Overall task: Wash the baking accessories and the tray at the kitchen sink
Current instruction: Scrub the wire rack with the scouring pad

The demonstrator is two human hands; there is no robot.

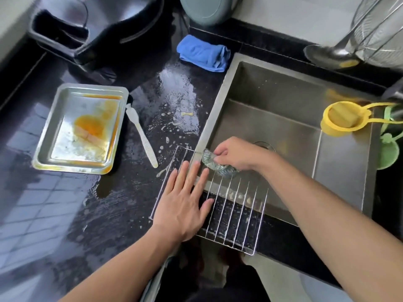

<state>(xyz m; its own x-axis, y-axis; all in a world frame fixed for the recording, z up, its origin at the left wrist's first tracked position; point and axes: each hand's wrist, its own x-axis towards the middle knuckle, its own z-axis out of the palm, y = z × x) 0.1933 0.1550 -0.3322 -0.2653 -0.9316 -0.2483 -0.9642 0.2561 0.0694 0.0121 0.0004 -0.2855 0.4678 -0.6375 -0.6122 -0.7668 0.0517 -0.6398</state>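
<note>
A wire oven rack (235,216) lies across the front left corner of the steel sink (340,171), partly on the wet black counter. My left hand (185,201) lies flat on the rack's left side with straight fingers. My right hand (237,153) grips a steel-wool scourer (212,163) against the rack's far edge. A greasy metal baking tray (54,131) with orange stains sits on the counter at the left. Beside it lies a white pastry brush (142,138).
A blue cloth (204,53) is bunched behind the sink's left corner. A yellow strainer (342,118) hangs inside the sink's right wall, with green plastic pieces (388,153) next to it. A ladle (331,55) and wire basket stand at back right; a black appliance (98,29) at back left.
</note>
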